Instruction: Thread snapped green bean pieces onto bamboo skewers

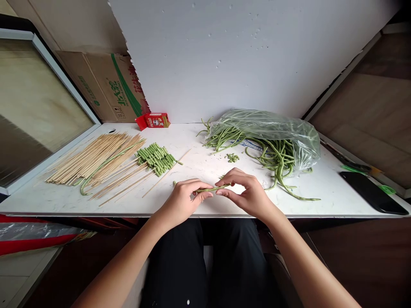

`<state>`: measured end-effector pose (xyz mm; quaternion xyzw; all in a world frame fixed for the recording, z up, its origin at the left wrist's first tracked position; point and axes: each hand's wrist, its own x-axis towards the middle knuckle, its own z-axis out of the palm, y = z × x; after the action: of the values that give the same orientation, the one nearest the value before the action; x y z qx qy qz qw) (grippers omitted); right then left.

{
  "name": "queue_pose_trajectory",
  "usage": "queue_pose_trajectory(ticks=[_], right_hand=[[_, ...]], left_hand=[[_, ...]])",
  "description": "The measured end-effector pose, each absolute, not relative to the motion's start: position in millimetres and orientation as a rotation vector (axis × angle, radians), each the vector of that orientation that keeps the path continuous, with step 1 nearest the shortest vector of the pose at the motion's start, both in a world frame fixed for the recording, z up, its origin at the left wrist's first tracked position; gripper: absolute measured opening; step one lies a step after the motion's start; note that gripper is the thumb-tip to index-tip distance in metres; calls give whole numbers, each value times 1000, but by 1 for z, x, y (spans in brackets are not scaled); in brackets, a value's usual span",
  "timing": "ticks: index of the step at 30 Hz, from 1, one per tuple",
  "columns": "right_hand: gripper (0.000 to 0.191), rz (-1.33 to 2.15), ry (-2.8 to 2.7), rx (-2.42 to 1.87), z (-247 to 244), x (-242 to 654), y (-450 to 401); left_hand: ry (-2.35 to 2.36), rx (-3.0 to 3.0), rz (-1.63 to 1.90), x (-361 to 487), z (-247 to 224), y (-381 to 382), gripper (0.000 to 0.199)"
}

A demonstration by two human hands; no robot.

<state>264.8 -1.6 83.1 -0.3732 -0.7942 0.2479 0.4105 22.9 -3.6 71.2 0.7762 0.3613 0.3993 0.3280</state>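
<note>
table point(321, 188): a white worktop, set against a white wall panel so everything is kept within arm's reach.
cardboard box point(105, 85): leaned at the back left corner, green print on it, parked out of the way.
plastic bag point(272, 128): a clear bag laid on its side at the back right, mouth turned toward the middle so the long beans point(276, 158) can be pulled out; a good tangle is already spilled onto the table.
bamboo skewers point(93, 160): a big fanned pile on the left, one whole bean laid across it, a few loose sticks strayed toward the centre.
phone point(372, 192): a dark slab at the far right edge, well apart from the food, probably to be kept clean.
cut bean pieces point(157, 158): short lengths stacked side by side just right of the skewers, looks like they're kept next to the sticks on purpose.
red carton point(154, 120): small, lying at the back by the box.
left hand point(183, 199): closed in a pinch on the left end of the bean, thumb and fingertips clamped.
right hand point(248, 192): same deal, pinched on the right end, fingers curled over.
bean point(213, 188): a single long bean held level between both hands just over the front edge of the table, gripped close together so a short length is spanned.
trimmings point(231, 157): little green bits left mid-table near the bag.
</note>
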Motion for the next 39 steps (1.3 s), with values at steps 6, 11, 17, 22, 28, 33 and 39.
queue_pose_trajectory(ticks=[6, 11, 17, 22, 28, 33, 39], right_hand=[[14, 625, -2035, -922, 83, 260, -4], [13, 660, -2051, -918, 86, 256, -7], [8, 654, -2062, -926, 84, 256, -6], [3, 648, -2067, -915, 82, 254, -7], [13, 668, -2092, -902, 81, 249, -10], [14, 707, -2089, -834, 77, 246, -9], [9, 827, -2052, -785, 72, 249, -5]], left_hand=[[962, 2058, 1031, 24, 71, -5, 17], [939, 2089, 1050, 26, 70, -4, 10], [988, 2182, 1146, 27, 64, -3, 4], [979, 2197, 1170, 28, 65, -3, 3], [941, 2219, 1149, 28, 68, -5, 6], [888, 2218, 1126, 28, 68, -6, 14], [859, 2174, 1102, 28, 69, -6, 16]])
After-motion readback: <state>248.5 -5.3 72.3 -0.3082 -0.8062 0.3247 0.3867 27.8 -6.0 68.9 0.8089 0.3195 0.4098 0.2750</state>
